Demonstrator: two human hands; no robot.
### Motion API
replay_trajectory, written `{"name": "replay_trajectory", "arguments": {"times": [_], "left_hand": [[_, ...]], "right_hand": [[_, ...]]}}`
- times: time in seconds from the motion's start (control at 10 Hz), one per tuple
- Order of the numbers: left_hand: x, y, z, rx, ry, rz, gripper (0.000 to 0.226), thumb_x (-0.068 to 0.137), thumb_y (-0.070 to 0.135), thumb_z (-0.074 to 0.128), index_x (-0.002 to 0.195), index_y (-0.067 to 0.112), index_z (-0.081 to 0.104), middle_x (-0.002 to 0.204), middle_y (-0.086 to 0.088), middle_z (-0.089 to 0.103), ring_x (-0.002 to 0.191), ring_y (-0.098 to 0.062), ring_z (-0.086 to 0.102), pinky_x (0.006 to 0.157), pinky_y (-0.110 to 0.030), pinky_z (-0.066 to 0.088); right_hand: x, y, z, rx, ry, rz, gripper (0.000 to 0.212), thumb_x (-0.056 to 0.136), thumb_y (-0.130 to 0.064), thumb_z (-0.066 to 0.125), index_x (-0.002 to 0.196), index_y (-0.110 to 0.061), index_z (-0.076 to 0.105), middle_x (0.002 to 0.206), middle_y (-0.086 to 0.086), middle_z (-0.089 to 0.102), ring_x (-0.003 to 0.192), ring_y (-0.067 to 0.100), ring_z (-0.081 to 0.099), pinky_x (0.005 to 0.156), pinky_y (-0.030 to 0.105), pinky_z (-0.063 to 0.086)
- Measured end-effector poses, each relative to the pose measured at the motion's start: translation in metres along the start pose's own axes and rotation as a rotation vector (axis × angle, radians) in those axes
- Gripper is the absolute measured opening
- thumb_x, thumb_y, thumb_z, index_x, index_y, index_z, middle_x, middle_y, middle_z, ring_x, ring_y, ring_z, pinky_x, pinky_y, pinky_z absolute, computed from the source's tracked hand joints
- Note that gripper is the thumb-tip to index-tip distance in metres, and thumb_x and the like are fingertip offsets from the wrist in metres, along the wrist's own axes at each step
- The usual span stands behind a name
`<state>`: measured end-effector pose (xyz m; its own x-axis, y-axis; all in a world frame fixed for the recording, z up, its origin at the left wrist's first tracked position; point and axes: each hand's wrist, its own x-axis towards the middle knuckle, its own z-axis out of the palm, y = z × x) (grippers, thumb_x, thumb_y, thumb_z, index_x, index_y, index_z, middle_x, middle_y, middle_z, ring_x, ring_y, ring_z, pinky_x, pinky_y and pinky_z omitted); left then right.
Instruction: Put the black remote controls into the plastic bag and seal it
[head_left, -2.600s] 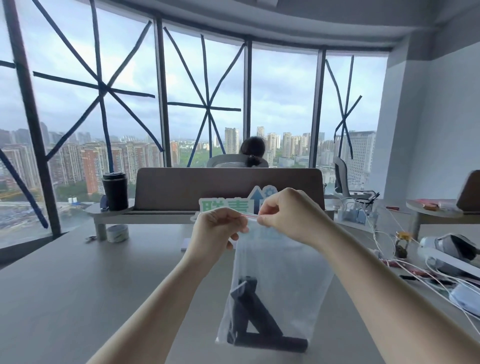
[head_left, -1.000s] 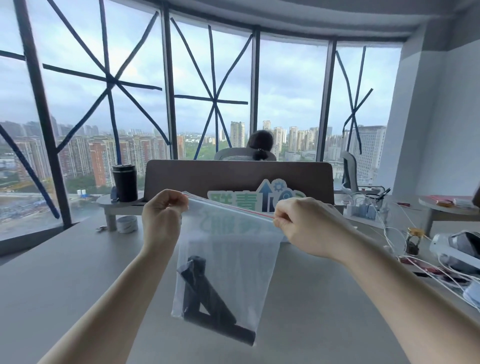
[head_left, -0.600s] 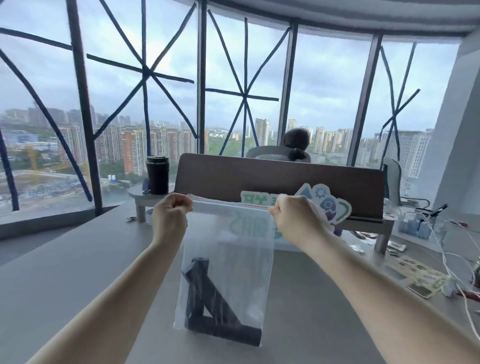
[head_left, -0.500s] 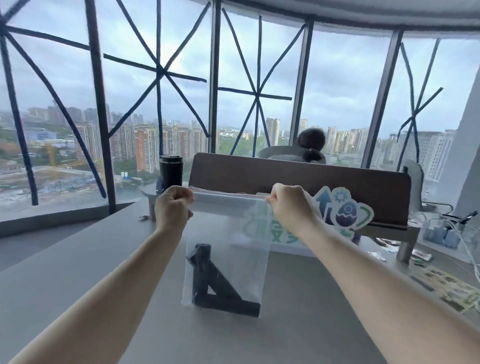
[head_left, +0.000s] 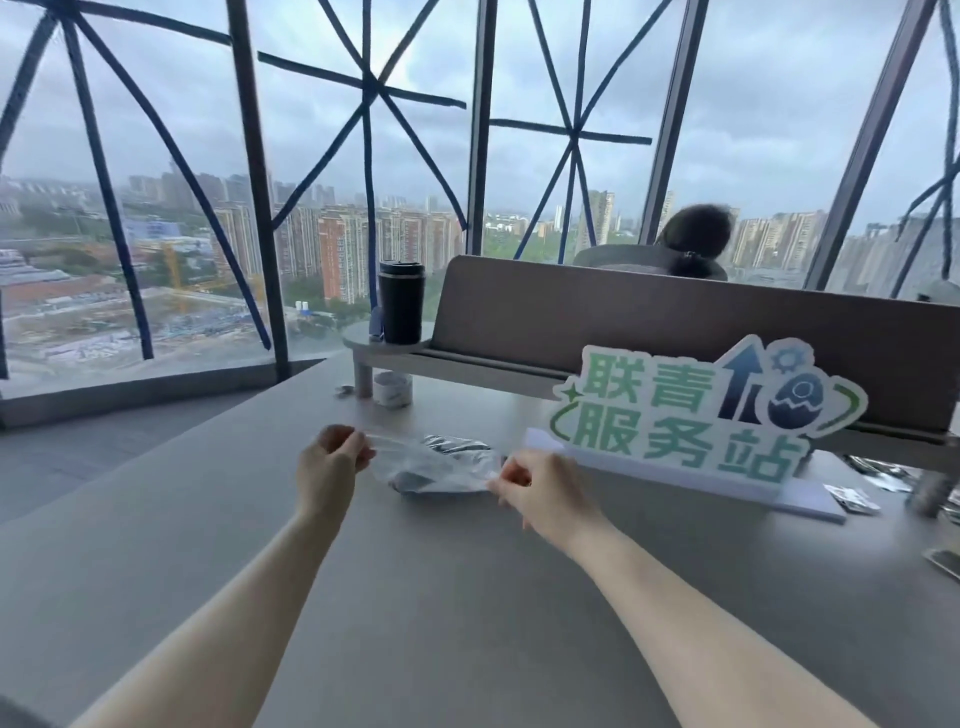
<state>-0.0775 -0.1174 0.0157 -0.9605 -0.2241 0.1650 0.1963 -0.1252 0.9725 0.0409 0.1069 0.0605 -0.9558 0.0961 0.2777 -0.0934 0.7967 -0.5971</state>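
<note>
The clear plastic bag (head_left: 441, 470) lies flat on the grey table (head_left: 467, 597), far from me between my two hands. The black remote controls (head_left: 453, 445) show as dark blurred shapes inside it. My left hand (head_left: 330, 470) pinches the bag's left end between thumb and fingers. At the bag's right corner my right hand (head_left: 540, 493) has its fingertips closed on the plastic. The bag's sealing strip runs between the two hands; whether it is closed all along I cannot tell.
A green-and-white sign (head_left: 696, 410) stands just right of the bag. Behind are a brown divider panel (head_left: 623, 322), a black tumbler (head_left: 401, 301) on a small shelf and a white jar (head_left: 393, 388). A person sits beyond the divider. Small packets (head_left: 852, 499) lie at the right.
The bag hung upright from both hands above the table; now it lies flat on the table farther away. My view has turned left and both arms are stretched forward.
</note>
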Motion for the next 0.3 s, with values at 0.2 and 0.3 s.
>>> {"name": "replay_trajectory", "arguments": {"times": [0.2,0.3], "left_hand": [[-0.055,-0.016,-0.029,0.160,-0.017,-0.023,0.017,0.092,0.006,0.052,0.103,0.006,0.066,0.078,-0.012,0.062,0.063,-0.022,0.057,0.060,-0.031,0.042],[-0.098,-0.015,-0.041,0.254,-0.006,0.033,0.019,0.091,0.010,0.055,0.090,0.021,0.069,0.078,-0.011,0.067,0.066,-0.026,0.063,0.062,-0.034,0.043]], "right_hand": [[-0.053,0.006,-0.021,0.096,-0.179,0.058,0.015,0.091,-0.032,0.063,0.085,-0.019,0.067,0.085,0.000,0.074,0.047,0.017,0.062,0.065,0.030,0.051],[-0.086,0.011,-0.064,0.180,-0.024,0.070,0.015,0.093,-0.027,0.061,0.081,-0.023,0.069,0.080,-0.005,0.076,0.053,0.025,0.067,0.067,0.036,0.055]]}}
